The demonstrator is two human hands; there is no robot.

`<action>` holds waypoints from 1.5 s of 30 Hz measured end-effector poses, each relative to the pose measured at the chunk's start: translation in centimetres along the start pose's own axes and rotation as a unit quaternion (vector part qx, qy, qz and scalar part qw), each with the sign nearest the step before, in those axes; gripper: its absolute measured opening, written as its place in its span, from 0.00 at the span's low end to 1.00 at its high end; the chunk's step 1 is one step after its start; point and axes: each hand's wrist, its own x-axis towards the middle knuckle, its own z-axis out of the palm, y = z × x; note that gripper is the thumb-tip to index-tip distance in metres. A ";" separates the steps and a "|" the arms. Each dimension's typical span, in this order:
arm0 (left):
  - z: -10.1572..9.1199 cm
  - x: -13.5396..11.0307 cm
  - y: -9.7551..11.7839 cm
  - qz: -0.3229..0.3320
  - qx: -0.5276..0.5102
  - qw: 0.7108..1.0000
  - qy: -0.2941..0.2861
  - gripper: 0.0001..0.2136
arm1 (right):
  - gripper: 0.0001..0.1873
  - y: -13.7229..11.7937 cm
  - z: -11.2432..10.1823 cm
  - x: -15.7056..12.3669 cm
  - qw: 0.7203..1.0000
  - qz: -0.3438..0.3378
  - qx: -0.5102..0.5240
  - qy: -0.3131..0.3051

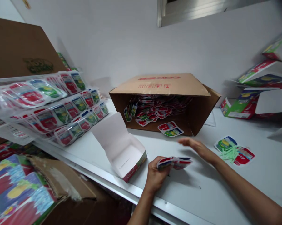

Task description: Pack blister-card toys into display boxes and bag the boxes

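Note:
My left hand (156, 175) grips a small stack of red, blue and white sachets (175, 163) just above the white table, in front of an open small box (125, 156). The box is white inside, its lid tipped back. My right hand (197, 148), a little blurred, has its fingers stretched toward the large cardboard carton (159, 85) and holds nothing. That carton lies on its side with its mouth toward me and many loose sachets (152, 109) inside. A double red and green sachet (170, 128) lies at its lower edge, near my right fingertips.
To the right lie two sachets (245, 155) with pale green strips (230, 153) on them. Open printed boxes (241, 103) are stacked at the far right. On the left stand clear-wrapped rows of sachets (54, 120) and a lower carton of printed boxes (68, 184).

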 end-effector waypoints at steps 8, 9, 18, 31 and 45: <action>0.0 -0.1 -0.6 0.039 0.046 0.998 0.026 0.11 | 0.20 2.2 2.2 8.1 0.979 -0.036 -0.174 0.094; -0.1 0.0 -0.6 0.057 0.059 0.996 0.035 0.10 | 0.20 2.0 2.7 7.4 0.982 -0.042 -0.163 0.090; 0.2 0.2 -0.2 0.108 0.019 0.992 0.056 0.10 | 0.30 0.0 4.5 -3.1 0.987 0.044 0.153 -0.009; -1.4 0.3 0.2 0.024 0.056 0.998 -0.008 0.21 | 0.17 -0.7 5.4 -3.4 0.994 0.011 0.100 -0.048; -0.8 0.1 -1.5 0.040 0.098 0.994 -0.021 0.04 | 0.21 1.5 -0.2 19.9 0.932 -0.108 -0.294 0.181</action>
